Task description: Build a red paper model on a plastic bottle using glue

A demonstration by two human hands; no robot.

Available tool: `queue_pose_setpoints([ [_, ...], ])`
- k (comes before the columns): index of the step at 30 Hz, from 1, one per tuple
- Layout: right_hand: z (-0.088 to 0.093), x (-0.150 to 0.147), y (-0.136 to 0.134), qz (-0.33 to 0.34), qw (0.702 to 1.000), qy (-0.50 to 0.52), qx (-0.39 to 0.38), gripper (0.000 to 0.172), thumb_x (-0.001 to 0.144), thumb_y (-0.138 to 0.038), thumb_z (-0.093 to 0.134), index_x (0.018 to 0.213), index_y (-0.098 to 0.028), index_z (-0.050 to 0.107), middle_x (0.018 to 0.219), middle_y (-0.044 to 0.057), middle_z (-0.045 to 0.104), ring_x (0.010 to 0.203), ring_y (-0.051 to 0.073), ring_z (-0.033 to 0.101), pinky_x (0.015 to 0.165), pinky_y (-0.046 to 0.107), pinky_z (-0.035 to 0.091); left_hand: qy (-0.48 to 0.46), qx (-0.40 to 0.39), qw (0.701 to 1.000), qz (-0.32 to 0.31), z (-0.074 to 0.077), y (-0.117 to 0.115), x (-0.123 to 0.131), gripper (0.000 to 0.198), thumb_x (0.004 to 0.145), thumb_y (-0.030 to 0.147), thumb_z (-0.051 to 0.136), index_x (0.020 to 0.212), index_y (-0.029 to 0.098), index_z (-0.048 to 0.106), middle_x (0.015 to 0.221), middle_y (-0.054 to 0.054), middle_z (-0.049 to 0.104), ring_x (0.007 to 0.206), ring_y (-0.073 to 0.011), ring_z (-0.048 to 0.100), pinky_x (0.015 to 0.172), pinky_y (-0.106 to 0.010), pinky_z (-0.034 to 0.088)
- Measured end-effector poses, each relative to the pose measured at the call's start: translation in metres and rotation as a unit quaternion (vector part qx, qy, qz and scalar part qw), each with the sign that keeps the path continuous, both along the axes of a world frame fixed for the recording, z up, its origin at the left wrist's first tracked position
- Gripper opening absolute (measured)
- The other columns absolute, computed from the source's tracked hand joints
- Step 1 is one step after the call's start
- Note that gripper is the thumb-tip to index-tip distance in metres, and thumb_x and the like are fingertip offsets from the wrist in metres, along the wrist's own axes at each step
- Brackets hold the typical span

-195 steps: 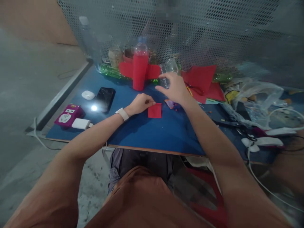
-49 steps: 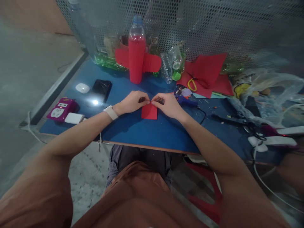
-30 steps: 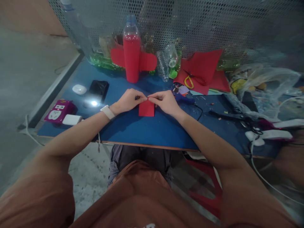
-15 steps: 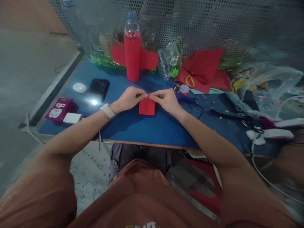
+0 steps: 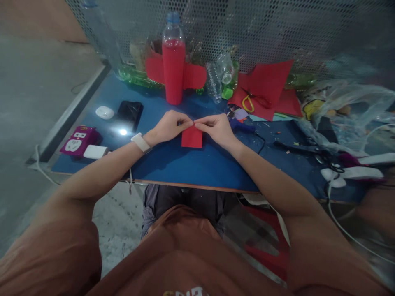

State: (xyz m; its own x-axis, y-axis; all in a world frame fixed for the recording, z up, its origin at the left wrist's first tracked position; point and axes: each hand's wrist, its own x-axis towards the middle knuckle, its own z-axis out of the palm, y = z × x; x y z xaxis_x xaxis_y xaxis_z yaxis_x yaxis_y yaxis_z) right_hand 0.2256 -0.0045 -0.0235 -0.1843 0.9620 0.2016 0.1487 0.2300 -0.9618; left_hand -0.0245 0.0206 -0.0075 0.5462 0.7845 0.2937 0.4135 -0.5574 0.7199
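Note:
A small red square of paper (image 5: 191, 137) hangs between my hands above the blue table, its top edge pinched by both. My left hand (image 5: 173, 126), with a white band on the wrist, grips the upper left side between thumb and fingers. From the other side, my right hand (image 5: 217, 128) pinches the top edge close to the left fingertips. Fingers cover part of the paper's upper edge. Behind the hands stands a bottle wrapped in red paper (image 5: 173, 70), upright, with a blue cap and red wing-like flaps at its sides.
Scissors with yellow and red handles (image 5: 247, 104) lie on red paper sheets (image 5: 271, 84) at the back right. A blue glue gun (image 5: 242, 126) is beside my right hand. At left are a black phone-like object (image 5: 131, 113) and a purple socket box (image 5: 78, 141). Plastic bags (image 5: 354, 107) fill the right.
Both hands keep their pinch on the red paper in nearly the same place. The whole view has shifted very slightly.

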Motion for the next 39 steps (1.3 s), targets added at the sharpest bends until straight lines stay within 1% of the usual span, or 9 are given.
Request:
queue_pose_setpoints([
  [4, 0.0017, 0.0006, -0.0015, 0.003, 1.0, -0.009, 0.01, 0.034, 0.083, -0.057, 0.107, 0.097, -0.027, 0.098, 0.107, 0.009, 0.095, 0.105, 0.032, 0.09, 0.101, 0.05, 0.076, -0.001, 0.006, 1.0, 0.003, -0.0018, 0.001, -0.0001, 0.032, 0.109, 0.039, 0.071, 0.094, 0.02, 0.091, 0.078, -0.003, 0.079, 0.071, -0.0152, 0.06, 0.068, -0.032, 0.046],
  [6, 0.0023, 0.0006, -0.0015, 0.005, 1.0, -0.001, 0.001, 0.037, 0.084, -0.06, 0.107, 0.095, -0.026, 0.097, 0.106, 0.009, 0.095, 0.104, 0.032, 0.09, 0.099, 0.049, 0.076, -0.01, 0.015, 1.0, 0.013, -0.0016, 0.0005, -0.0001, 0.031, 0.109, 0.04, 0.073, 0.096, 0.02, 0.092, 0.084, -0.004, 0.083, 0.073, -0.0154, 0.062, 0.069, -0.032, 0.047],
  [10, 0.0017, 0.0003, -0.0008, 0.008, 0.999, 0.027, -0.017, 0.045, 0.08, -0.067, 0.108, 0.094, -0.025, 0.096, 0.104, 0.01, 0.095, 0.098, 0.03, 0.09, 0.097, 0.048, 0.076, -0.023, 0.024, 0.999, 0.029, 0.001, -0.0017, -0.0002, 0.029, 0.107, 0.04, 0.075, 0.1, 0.019, 0.094, 0.094, -0.007, 0.089, 0.08, -0.0177, 0.07, 0.075, -0.033, 0.052],
  [14, 0.0008, -0.0001, -0.0014, 0.007, 0.999, 0.025, -0.024, 0.049, 0.08, -0.07, 0.107, 0.095, -0.025, 0.096, 0.105, 0.01, 0.095, 0.098, 0.03, 0.09, 0.096, 0.047, 0.076, -0.023, 0.02, 0.999, 0.031, 0.0017, -0.0021, -0.0003, 0.03, 0.108, 0.04, 0.075, 0.099, 0.019, 0.094, 0.093, -0.008, 0.09, 0.079, -0.0178, 0.071, 0.075, -0.033, 0.054],
  [20, 0.0011, -0.0008, -0.0012, 0.004, 1.0, 0.017, -0.013, 0.052, 0.08, -0.073, 0.105, 0.095, -0.024, 0.096, 0.106, 0.011, 0.095, 0.1, 0.031, 0.09, 0.097, 0.047, 0.076, -0.02, 0.014, 0.999, 0.033, 0.0014, -0.0012, -0.0002, 0.034, 0.108, 0.041, 0.074, 0.092, 0.017, 0.092, 0.085, -0.006, 0.086, 0.075, -0.0169, 0.068, 0.072, -0.033, 0.05],
  [25, 0.0013, -0.0019, -0.0019, 0.001, 1.0, 0.012, 0.003, 0.054, 0.081, -0.076, 0.104, 0.094, -0.024, 0.096, 0.103, 0.01, 0.096, 0.099, 0.031, 0.09, 0.095, 0.046, 0.075, -0.029, 0.011, 0.999, 0.034, 0.0028, -0.0028, 0.0003, 0.032, 0.107, 0.039, 0.075, 0.091, 0.017, 0.092, 0.083, -0.005, 0.084, 0.074, -0.0166, 0.067, 0.071, -0.033, 0.049],
  [30, -0.0008, -0.0033, -0.0022, -0.005, 0.999, 0.021, 0.024, 0.051, 0.082, -0.075, 0.104, 0.093, -0.025, 0.096, 0.102, 0.009, 0.096, 0.096, 0.03, 0.09, 0.091, 0.045, 0.075, -0.038, -0.007, 0.999, 0.037, 0.0012, -0.0022, 0.0006, 0.031, 0.107, 0.04, 0.076, 0.092, 0.018, 0.092, 0.089, -0.007, 0.088, 0.078, -0.0185, 0.072, 0.074, -0.034, 0.052],
  [33, -0.0011, -0.0035, -0.0018, -0.01, 0.999, 0.021, 0.027, 0.049, 0.082, -0.072, 0.104, 0.094, -0.025, 0.097, 0.102, 0.009, 0.096, 0.097, 0.031, 0.09, 0.091, 0.046, 0.075, -0.046, -0.01, 0.998, 0.037, -0.0006, -0.0013, 0.0006, 0.029, 0.106, 0.039, 0.077, 0.094, 0.018, 0.093, 0.092, -0.007, 0.089, 0.079, -0.0188, 0.074, 0.074, -0.034, 0.053],
  [39, 0.0016, -0.0027, -0.0024, -0.01, 0.999, 0.027, 0.013, 0.049, 0.078, -0.069, 0.108, 0.094, -0.024, 0.097, 0.102, 0.01, 0.096, 0.096, 0.03, 0.089, 0.094, 0.046, 0.075, -0.055, -0.016, 0.998, 0.034, -0.0011, -0.0017, 0.0004, 0.033, 0.105, 0.044, 0.08, 0.092, 0.016, 0.092, 0.087, -0.008, 0.086, 0.076, -0.0181, 0.072, 0.072, -0.033, 0.053],
])
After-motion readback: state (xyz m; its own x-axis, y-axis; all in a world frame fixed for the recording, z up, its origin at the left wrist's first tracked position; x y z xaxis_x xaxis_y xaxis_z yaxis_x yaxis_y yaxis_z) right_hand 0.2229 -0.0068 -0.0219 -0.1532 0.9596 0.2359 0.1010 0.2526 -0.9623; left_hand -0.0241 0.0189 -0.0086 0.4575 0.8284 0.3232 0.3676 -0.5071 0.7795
